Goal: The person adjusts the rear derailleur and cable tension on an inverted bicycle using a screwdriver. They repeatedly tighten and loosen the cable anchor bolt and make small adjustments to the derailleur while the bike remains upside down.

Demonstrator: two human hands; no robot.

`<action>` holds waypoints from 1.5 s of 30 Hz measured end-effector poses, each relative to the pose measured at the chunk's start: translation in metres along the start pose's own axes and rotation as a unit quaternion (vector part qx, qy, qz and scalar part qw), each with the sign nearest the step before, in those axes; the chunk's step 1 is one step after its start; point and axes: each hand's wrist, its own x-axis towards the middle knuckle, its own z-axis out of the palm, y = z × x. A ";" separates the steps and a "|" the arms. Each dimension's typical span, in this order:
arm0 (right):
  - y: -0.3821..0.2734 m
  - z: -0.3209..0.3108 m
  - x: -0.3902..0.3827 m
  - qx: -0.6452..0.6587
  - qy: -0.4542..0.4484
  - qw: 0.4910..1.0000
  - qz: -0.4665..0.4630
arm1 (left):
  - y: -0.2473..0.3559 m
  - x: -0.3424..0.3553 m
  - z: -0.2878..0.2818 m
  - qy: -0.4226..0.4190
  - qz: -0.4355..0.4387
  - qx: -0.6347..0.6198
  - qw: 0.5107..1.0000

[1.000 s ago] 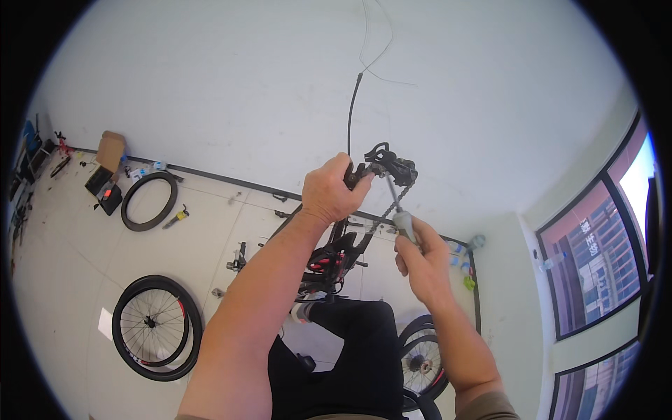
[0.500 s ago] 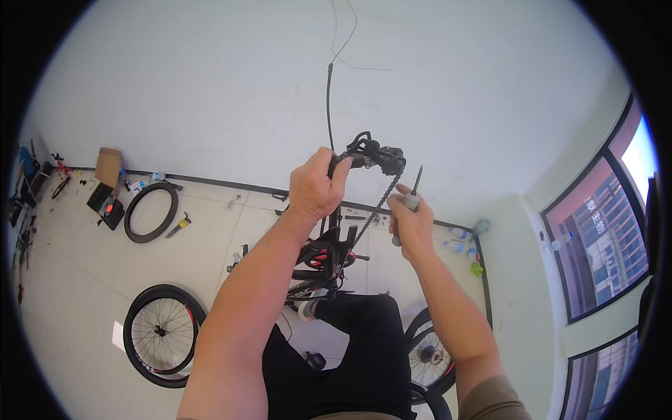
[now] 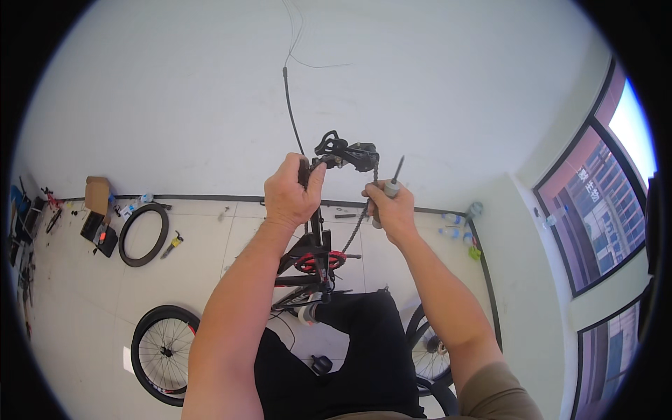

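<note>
My left hand is closed around the rear end of a black bicycle frame, close beside the rear derailleur. From there a black cable housing rises, with thin loose wires fanning out of its tip. A chain hangs from the derailleur down to the red chainring. My right hand grips a grey-handled screwdriver, its shaft pointing up. The thumb and index finger of that hand are at the chain and seem to pinch it.
A spoked wheel lies on the floor at lower left, with a bare tyre beyond it. Another wheel lies beside my right leg. A cardboard box and a yellow-handled tool are farther left. Plastic bottles lie near the right wall.
The derailleur, frame end and both hands have shifted left in view. My right hand has come up to the chain, which now bends at its fingers instead of running straight.
</note>
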 end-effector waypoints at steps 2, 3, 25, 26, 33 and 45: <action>0.000 0.002 0.002 -0.020 -0.003 1.000 0.003 | 0.002 0.001 0.000 0.002 -0.002 0.001 1.000; 0.003 0.002 0.005 -0.024 0.001 1.000 0.005 | 0.004 0.001 0.000 -0.001 -0.011 0.000 1.000; -0.013 0.007 -0.010 0.019 -0.004 0.999 -0.035 | 0.001 0.000 0.001 0.013 0.005 0.007 1.000; -0.013 0.007 -0.010 0.030 -0.006 0.999 -0.045 | 0.001 0.000 0.002 0.014 0.009 0.009 1.000; 0.011 -0.003 0.007 -0.087 0.024 0.989 -0.119 | 0.001 0.000 0.003 0.012 0.003 -0.002 1.000; -0.008 0.000 0.007 -0.056 0.124 0.977 -0.165 | 0.004 0.000 0.002 0.004 0.004 0.021 1.000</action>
